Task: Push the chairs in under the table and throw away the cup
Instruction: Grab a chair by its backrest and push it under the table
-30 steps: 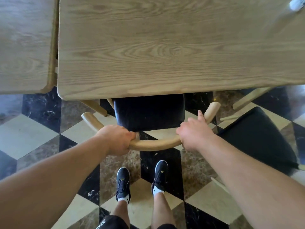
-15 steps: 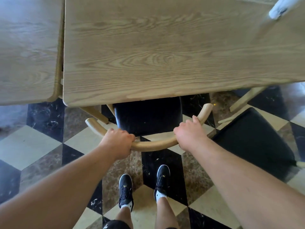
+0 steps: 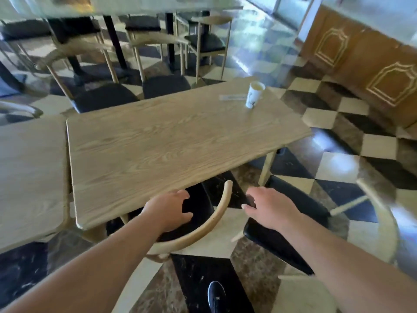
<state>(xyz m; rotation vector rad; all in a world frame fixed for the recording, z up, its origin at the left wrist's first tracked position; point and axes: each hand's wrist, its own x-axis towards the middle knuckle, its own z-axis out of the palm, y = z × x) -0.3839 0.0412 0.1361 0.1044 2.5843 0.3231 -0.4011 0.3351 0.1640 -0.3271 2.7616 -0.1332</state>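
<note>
A light wooden table (image 3: 176, 143) fills the middle of the view. A white paper cup (image 3: 254, 94) stands near its far right corner. A chair with a curved wooden backrest (image 3: 216, 220) and black seat sits tucked under the table's near edge. My left hand (image 3: 169, 210) hovers open over that seat, inside the backrest, holding nothing. My right hand (image 3: 269, 210) is open above the black seat of a second chair (image 3: 286, 224), which stands out from the table at the right.
Another wooden table (image 3: 29, 177) adjoins on the left. Two chairs (image 3: 106, 96) stand at the table's far side, with more tables and chairs behind. A wooden counter (image 3: 361, 55) runs along the right. My shoe (image 3: 216, 295) is on the checkered floor.
Both hands have let go of the chair's backrest and opened. The view has lifted and swung right, revealing the cup and the second chair. The first chair stays under the table.
</note>
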